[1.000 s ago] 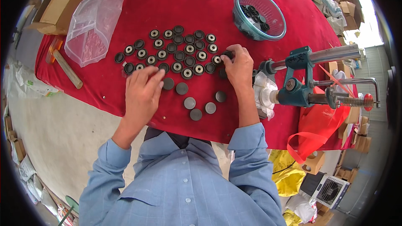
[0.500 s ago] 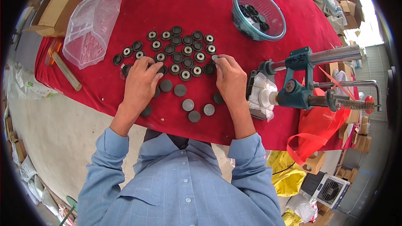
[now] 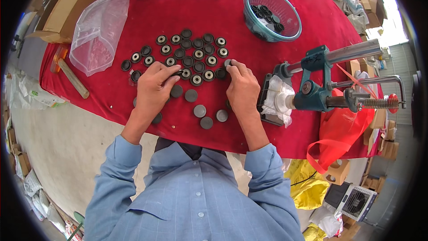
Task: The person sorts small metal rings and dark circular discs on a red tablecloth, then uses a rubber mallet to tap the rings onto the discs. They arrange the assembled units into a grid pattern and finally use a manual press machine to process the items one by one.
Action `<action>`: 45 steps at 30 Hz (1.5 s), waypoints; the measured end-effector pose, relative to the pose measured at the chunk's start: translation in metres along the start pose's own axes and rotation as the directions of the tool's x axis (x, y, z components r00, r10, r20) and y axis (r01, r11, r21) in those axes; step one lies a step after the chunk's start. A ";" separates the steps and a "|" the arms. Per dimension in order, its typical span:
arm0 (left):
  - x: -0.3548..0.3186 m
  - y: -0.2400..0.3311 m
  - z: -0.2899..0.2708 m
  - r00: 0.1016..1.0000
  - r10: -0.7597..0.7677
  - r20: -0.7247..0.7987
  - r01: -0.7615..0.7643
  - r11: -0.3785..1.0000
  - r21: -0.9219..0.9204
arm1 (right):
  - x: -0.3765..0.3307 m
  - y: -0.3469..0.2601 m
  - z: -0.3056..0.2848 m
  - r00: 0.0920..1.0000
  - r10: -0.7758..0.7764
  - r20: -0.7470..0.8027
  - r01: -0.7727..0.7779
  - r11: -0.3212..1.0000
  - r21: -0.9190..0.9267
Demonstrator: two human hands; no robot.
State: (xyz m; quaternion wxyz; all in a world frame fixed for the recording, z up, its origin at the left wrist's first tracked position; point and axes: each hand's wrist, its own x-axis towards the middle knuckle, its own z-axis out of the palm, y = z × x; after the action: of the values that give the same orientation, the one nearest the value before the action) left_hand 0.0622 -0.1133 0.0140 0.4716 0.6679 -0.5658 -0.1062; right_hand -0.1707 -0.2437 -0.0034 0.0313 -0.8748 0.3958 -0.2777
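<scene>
On the red cloth (image 3: 214, 13) several round black caps (image 3: 179, 53) lie in a loose group, some with a metal ring (image 3: 196, 79) set in them. My left hand (image 3: 154, 87) is at the group's near left, thumb and fingers pinched on a black cap (image 3: 177, 72), mostly hidden by the fingertips. At the right edge of the group, my right hand (image 3: 244, 87) pinches a small grey disc (image 3: 227, 63) between thumb and fingers. Several plain dark discs (image 3: 199, 110) lie flat between my wrists.
A green hand press (image 3: 312, 80) stands right of my right hand, its white pad wrapped in cloth. A blue basket (image 3: 272, 13) holding caps is at the far right. A clear plastic bag (image 3: 100, 31) and a wooden-handled tool (image 3: 73, 79) lie at the left.
My left hand has shifted slightly right with the black cap in its fingers. My right hand stays near the same caps, still pinching the grey disc.
</scene>
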 end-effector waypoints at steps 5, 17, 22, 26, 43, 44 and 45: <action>0.007 -0.001 0.016 0.992 0.120 0.024 -0.122 0.969 0.217 | 0.004 -0.016 -0.017 0.998 0.025 -0.063 -0.019 0.995 0.098; -0.003 0.015 0.010 0.956 0.210 0.207 -0.263 0.924 0.278 | 0.003 -0.018 -0.009 0.988 -0.137 0.076 0.145 0.984 -0.107; -0.011 0.013 0.008 0.950 0.223 0.220 -0.282 0.915 0.288 | -0.001 -0.020 -0.013 0.995 -0.044 0.094 0.037 0.997 0.074; -0.018 0.016 0.009 0.959 0.185 0.217 -0.244 0.926 0.287 | 0.004 -0.028 -0.017 0.997 0.068 0.038 -0.077 0.942 0.327; -0.001 0.019 0.004 0.966 0.162 0.200 -0.210 0.946 0.248 | 0.001 -0.034 0.003 0.993 -0.114 -0.028 0.117 0.962 0.247; 0.005 0.019 0.005 0.970 0.135 0.203 -0.184 0.951 0.250 | -0.001 -0.034 0.003 0.991 -0.132 0.002 0.128 0.963 0.236; 0.012 0.020 0.009 0.967 0.156 0.200 -0.205 0.945 0.256 | -0.002 -0.034 0.001 0.990 -0.141 0.011 0.136 0.967 0.214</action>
State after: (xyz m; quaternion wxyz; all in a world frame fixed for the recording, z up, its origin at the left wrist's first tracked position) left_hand 0.0474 -0.1265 0.0286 0.3300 0.6600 -0.6736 -0.0419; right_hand -0.1485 -0.2191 0.0036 0.1106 -0.8954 0.3013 -0.3086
